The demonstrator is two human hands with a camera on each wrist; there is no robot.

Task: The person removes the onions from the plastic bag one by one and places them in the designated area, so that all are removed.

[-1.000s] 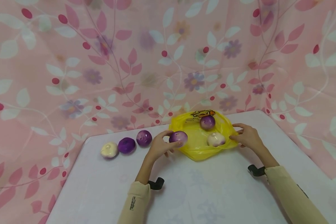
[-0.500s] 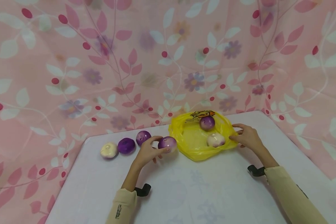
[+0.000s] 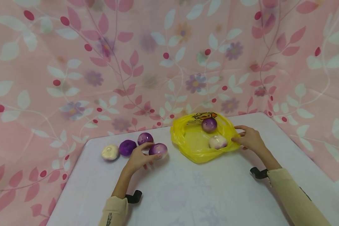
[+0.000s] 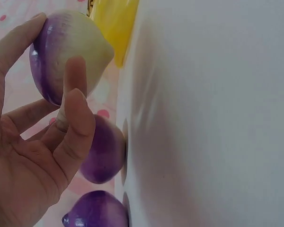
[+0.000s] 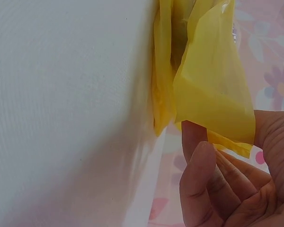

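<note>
My left hand [image 3: 139, 159] grips a purple-and-white turnip [image 3: 158, 151] between thumb and fingers. In the left wrist view this turnip [image 4: 71, 56] is purple on one side and cream on the other, apparently held off the table. Close behind the hand lie a purple turnip [image 3: 145, 138], a darker purple one [image 3: 127, 147] and a cream one [image 3: 110, 152], in a row. My right hand [image 3: 249, 138] pinches the edge of a yellow plastic bag [image 3: 197, 156], thumb on one side and fingers on the other. Inside the spread bag sit a purple turnip [image 3: 209, 125] and a mostly white one [image 3: 218, 142].
Everything rests on a table with a white cloth [image 3: 186, 191]. A pink floral curtain [image 3: 146, 62] hangs behind the table and along its sides. Dark wrist mounts [image 3: 133, 196] show on both forearms.
My left hand has carried its turnip leftward from the bag's left edge to beside the row on the table. The right hand and the bag have stayed in place.
</note>
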